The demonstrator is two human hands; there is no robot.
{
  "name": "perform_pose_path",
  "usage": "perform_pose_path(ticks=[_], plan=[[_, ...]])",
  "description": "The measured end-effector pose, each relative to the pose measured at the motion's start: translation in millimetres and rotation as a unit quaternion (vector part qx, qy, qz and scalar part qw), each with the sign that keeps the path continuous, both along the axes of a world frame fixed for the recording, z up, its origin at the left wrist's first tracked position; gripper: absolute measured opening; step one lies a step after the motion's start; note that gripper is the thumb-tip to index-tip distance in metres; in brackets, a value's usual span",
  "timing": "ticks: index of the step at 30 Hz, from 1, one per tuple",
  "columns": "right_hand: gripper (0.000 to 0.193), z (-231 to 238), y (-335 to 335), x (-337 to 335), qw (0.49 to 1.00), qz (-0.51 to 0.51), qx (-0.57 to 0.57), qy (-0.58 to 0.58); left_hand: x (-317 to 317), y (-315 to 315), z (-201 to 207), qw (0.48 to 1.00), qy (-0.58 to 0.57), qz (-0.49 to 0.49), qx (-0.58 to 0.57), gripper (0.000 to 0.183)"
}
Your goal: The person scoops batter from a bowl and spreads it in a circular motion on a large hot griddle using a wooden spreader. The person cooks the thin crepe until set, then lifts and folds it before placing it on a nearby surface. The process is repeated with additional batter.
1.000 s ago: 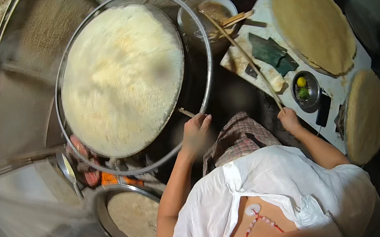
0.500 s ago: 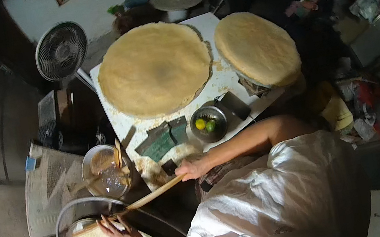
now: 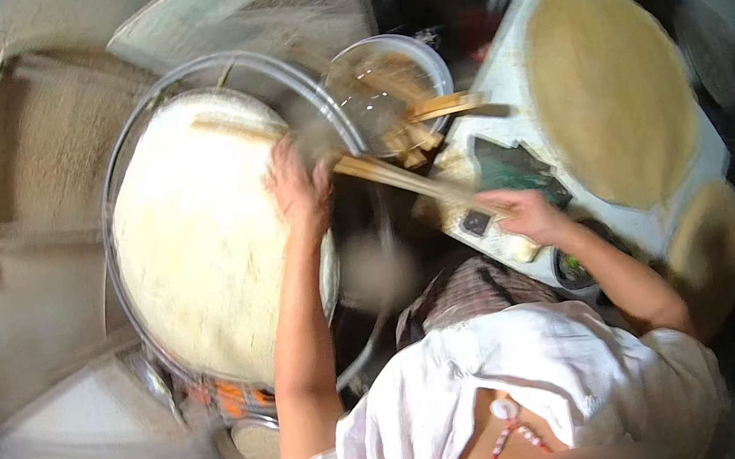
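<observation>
My right hand (image 3: 527, 216) is wrapped round one end of a long, flat wooden stick (image 3: 413, 179). The stick slants up to the left toward my left hand (image 3: 296, 188), whose fingers are stretched out against its far part. That far part of the stick crosses the upper edge of a broad, round, pale surface (image 3: 204, 248), and motion blurs it. A metal ring (image 3: 113, 225) surrounds this surface. My left palm is over the surface's right side; whether it presses down cannot be seen.
Right of the ring stands a pale bowl (image 3: 436, 60) of liquid with wooden pieces (image 3: 415, 135) across its rim. A white table (image 3: 712, 149) bears a large, round, tan sheet (image 3: 613, 88) and dark green scraps (image 3: 514, 169). Another tan round (image 3: 711, 252) and a small metal bowl (image 3: 576, 269) are nearer.
The view has swung left, so the round pale surface now shows almost whole and the table lies at the right. My right hand keeps hold of the stick; my left hand stays at its far part.
</observation>
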State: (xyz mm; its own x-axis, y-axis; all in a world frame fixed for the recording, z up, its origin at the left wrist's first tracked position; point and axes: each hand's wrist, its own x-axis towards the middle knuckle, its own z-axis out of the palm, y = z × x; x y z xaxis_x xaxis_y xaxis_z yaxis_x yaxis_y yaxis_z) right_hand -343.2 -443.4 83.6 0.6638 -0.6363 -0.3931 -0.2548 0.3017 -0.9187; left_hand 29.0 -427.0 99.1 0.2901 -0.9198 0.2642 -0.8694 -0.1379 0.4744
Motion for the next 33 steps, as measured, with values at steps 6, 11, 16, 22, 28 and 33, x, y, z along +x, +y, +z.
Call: perform_pose_path(ticks=[6,11,16,22,28,33], plan=[[0.054,3.4,-36.6,15.3,0.997,0.034,-0.026,0.060,10.8,-11.7,-18.0,0.996,-0.041,0.064,0.040,0.048],[0.059,10.5,-32.5,30.5,0.995,0.055,0.052,0.067,12.1,2.3,-25.9,0.995,-0.030,0.090,0.038,0.056],[0.062,25.8,14.5,36.4,0.984,0.064,0.106,0.127,16.2,51.2,-28.8,0.995,-0.019,0.099,0.016,0.050],[0.063,33.1,86.4,53.0,0.982,0.077,0.124,0.121,23.3,133.8,-27.3,0.991,-0.017,0.131,0.021,0.046],[0.064,15.1,155.3,46.7,0.979,0.112,0.121,0.116,24.0,224.1,-30.0,0.987,-0.037,0.158,0.000,0.039],[0.057,-7.8,210.7,24.4,0.989,0.114,-0.070,0.062,0.2,300.8,-39.5,0.984,-0.059,0.166,0.000,0.043]])
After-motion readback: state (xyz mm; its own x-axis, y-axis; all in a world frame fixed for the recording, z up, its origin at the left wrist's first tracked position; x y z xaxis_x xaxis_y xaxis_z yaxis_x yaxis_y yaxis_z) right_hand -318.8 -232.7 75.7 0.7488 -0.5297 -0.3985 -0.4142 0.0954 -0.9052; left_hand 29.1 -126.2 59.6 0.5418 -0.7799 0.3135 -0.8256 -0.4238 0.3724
